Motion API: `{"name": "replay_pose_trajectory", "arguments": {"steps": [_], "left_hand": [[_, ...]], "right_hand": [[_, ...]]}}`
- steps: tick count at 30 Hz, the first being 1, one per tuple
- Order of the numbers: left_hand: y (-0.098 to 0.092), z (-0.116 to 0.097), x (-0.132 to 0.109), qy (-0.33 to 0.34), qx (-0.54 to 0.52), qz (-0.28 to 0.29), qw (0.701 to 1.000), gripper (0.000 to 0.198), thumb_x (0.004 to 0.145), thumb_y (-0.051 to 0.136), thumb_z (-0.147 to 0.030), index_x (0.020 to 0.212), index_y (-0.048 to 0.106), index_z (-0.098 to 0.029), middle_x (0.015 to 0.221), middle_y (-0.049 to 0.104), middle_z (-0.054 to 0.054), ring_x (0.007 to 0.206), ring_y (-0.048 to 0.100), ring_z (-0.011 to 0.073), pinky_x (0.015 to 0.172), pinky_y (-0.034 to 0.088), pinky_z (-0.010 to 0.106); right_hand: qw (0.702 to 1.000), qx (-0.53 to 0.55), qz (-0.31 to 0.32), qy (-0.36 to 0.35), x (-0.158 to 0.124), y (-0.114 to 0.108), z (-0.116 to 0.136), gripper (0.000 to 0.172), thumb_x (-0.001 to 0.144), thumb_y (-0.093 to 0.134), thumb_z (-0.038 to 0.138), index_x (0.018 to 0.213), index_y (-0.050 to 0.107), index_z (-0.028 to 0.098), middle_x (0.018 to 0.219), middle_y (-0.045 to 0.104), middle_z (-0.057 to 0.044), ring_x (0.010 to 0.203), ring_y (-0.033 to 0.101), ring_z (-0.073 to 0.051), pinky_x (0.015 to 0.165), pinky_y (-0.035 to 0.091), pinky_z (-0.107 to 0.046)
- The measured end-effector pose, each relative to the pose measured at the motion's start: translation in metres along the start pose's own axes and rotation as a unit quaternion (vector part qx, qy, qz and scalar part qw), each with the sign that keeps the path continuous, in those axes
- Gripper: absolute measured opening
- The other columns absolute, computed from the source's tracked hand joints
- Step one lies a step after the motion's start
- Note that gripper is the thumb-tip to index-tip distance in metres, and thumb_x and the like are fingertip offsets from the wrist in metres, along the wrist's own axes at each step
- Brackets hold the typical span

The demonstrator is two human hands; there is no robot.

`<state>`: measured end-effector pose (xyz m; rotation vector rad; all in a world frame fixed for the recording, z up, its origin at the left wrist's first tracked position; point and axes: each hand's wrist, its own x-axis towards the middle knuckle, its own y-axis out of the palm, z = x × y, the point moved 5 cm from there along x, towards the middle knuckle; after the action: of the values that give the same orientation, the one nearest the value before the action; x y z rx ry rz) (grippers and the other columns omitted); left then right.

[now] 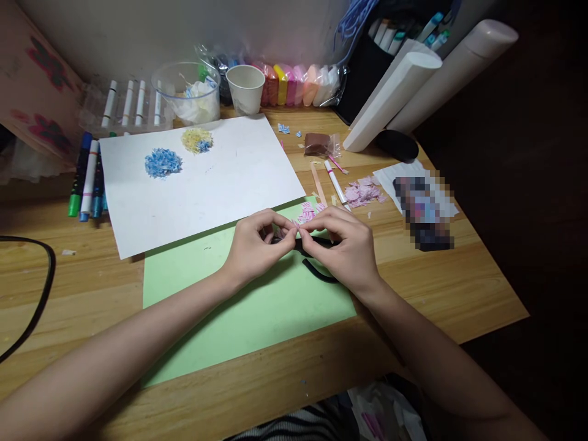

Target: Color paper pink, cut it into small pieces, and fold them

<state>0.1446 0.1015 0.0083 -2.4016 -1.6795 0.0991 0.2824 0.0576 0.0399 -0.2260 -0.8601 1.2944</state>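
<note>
Over the green sheet (pixel 206 318), my left hand (pixel 257 245) and my right hand (pixel 346 245) meet, thumbs and forefingers pinched together on a small pink paper scrap (pixel 296 226). Most of the scrap is covered by the fingertips. Just behind the fingers lie more pink-and-white paper scraps (pixel 307 214). Under my hands is a black-handled tool, perhaps scissors (pixel 319 271), partly hidden by my right hand. Farther back, a white sheet (pixel 220 190) carries a clump of blue paper shreds (pixel 163 163) and a yellow clump (pixel 195 139) with some blue at its edge.
Right of the sheets are a flat wooden stick (pixel 318 184), a white marker (pixel 335 180), a pile of pale pink scraps (pixel 364 193) and a wrapped brown block (pixel 318 144). Behind stand a paper cup (pixel 245 92), a clear tub (pixel 160 82) and packed coloured clay (pixel 294 84). A blurred-out object (pixel 425 211) lies right.
</note>
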Motion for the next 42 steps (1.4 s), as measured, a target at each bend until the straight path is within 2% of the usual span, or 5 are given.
{"name": "replay_pose_trajectory", "arguments": {"steps": [15,25,37,42], "left_hand": [[-0.0022,-0.0016,0.0014,-0.008,-0.004,-0.001,1.000,0.006,0.073,0.066,-0.020,0.068,0.066,-0.015,0.059,0.058,-0.001,0.045,0.032,0.0050,0.041,0.026,0.021],[-0.0036,-0.0011,0.0018,-0.013,-0.004,-0.003,1.000,0.008,0.074,0.066,-0.022,0.070,0.065,-0.016,0.052,0.048,-0.005,0.045,0.030,0.0060,0.041,0.025,0.021],[-0.0002,-0.0020,0.0030,-0.005,0.014,0.011,1.000,0.009,0.074,0.065,-0.023,0.069,0.067,-0.016,0.052,0.052,-0.004,0.044,0.032,0.0055,0.040,0.027,0.019],[-0.0002,-0.0002,0.0028,-0.010,0.014,0.012,1.000,0.008,0.075,0.066,-0.022,0.070,0.068,-0.016,0.056,0.056,-0.002,0.045,0.032,0.0054,0.041,0.027,0.020]], "right_hand": [[0.999,0.024,0.013,0.027,0.0021,0.0010,-0.0023,0.010,0.081,0.063,0.017,0.073,0.068,0.021,0.070,0.065,-0.002,0.070,0.058,-0.017,0.063,0.046,-0.030],[1.000,-0.012,0.001,0.011,0.0004,0.0016,0.0009,0.007,0.079,0.063,0.016,0.076,0.065,0.022,0.075,0.065,-0.002,0.079,0.058,-0.019,0.070,0.047,-0.033],[1.000,-0.006,-0.005,0.029,0.0006,0.0005,0.0002,0.011,0.078,0.062,0.013,0.072,0.064,0.021,0.072,0.064,-0.001,0.076,0.057,-0.018,0.069,0.046,-0.032],[0.998,0.019,0.000,0.059,0.0002,0.0014,-0.0050,0.010,0.078,0.063,0.013,0.072,0.065,0.021,0.073,0.063,-0.001,0.075,0.057,-0.017,0.065,0.045,-0.030]]}}
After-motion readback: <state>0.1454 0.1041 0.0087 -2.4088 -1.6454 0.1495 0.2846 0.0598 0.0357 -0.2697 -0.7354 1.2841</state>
